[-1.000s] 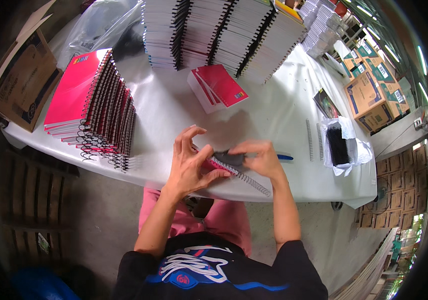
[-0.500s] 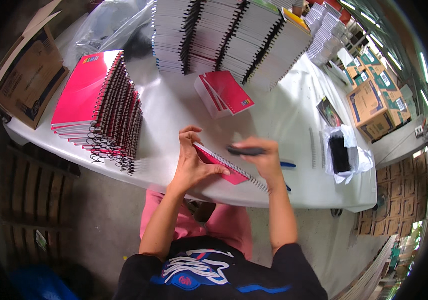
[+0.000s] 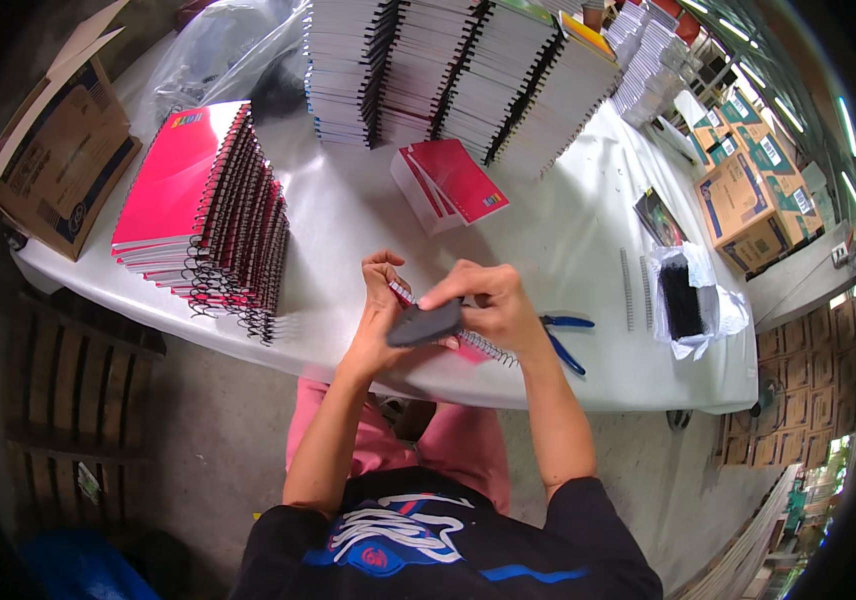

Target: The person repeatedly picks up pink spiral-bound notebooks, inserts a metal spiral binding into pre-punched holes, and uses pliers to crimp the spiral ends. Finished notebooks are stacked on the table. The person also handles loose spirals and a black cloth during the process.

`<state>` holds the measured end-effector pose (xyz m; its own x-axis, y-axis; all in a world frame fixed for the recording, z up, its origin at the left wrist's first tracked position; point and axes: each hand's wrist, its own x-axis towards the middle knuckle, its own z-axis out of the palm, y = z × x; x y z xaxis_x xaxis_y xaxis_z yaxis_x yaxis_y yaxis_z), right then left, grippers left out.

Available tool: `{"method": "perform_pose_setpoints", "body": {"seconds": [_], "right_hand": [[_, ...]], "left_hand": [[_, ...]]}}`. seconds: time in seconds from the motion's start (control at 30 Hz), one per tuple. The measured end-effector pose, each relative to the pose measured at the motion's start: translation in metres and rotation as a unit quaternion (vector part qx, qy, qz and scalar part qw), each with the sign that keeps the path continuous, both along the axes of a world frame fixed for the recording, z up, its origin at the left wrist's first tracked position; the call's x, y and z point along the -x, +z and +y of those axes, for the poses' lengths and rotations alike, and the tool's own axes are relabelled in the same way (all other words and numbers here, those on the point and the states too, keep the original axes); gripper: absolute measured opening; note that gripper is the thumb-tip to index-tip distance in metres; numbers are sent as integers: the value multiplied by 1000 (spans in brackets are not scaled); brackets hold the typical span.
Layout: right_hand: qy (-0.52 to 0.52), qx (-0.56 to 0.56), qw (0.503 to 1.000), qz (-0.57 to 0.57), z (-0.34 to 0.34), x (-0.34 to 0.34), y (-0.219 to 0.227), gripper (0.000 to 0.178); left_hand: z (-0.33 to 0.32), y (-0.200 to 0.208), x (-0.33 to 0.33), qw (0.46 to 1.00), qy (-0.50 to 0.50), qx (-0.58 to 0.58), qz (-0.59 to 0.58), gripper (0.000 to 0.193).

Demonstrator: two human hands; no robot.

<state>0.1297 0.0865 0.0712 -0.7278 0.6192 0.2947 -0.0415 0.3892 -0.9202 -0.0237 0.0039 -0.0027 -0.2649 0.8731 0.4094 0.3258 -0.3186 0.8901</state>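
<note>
My left hand grips a small red notebook on edge near the front of the table. A thin metal spiral coil runs along the notebook's spine and sticks out past its right end. Over the notebook, my right hand is closed on a flat dark grey object with a rounded outline, whose kind I cannot make out. It hides much of the notebook and part of my left fingers. Just right of my right hand lie blue-handled pliers.
Small red notebooks lie stacked ahead of my hands. Tall stacks of bound books stand behind them. Larger red spiral notebooks are piled at left beside an open carton. Loose coils and a paper-lined box sit at right.
My right hand has moved left with the dark grey object, which now covers the notebook's middle and shows its broad face. More of the pliers shows. My left hand keeps its hold.
</note>
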Motion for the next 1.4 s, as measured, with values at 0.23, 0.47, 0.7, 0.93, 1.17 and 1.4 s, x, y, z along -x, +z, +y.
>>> {"method": "perform_pose_setpoints", "body": {"seconds": [0.23,0.47,0.7,0.93,1.17,1.4], "right_hand": [[-251,-143,945,-155,25,-54,-1,44],[-281,-283,830,-390,-33,-161,-53,57],[-353,-154,913,-139,-93,-73,21,39],[-278,-252,917,-135,-117,-16,55,36],[-169,-59,977,-115,-117,-14,51,33],[-172,-111,978,-49,-115,-6,28,37]], "left_hand": [[-2,2,-1,981,-24,-14,-192,45],[-21,42,-7,947,70,-51,-310,38],[-35,57,-21,963,205,-169,-49,58],[-41,62,-18,949,230,-204,67,66],[-42,57,-13,932,249,-234,123,68],[-39,59,-22,944,247,-209,69,68]]}}
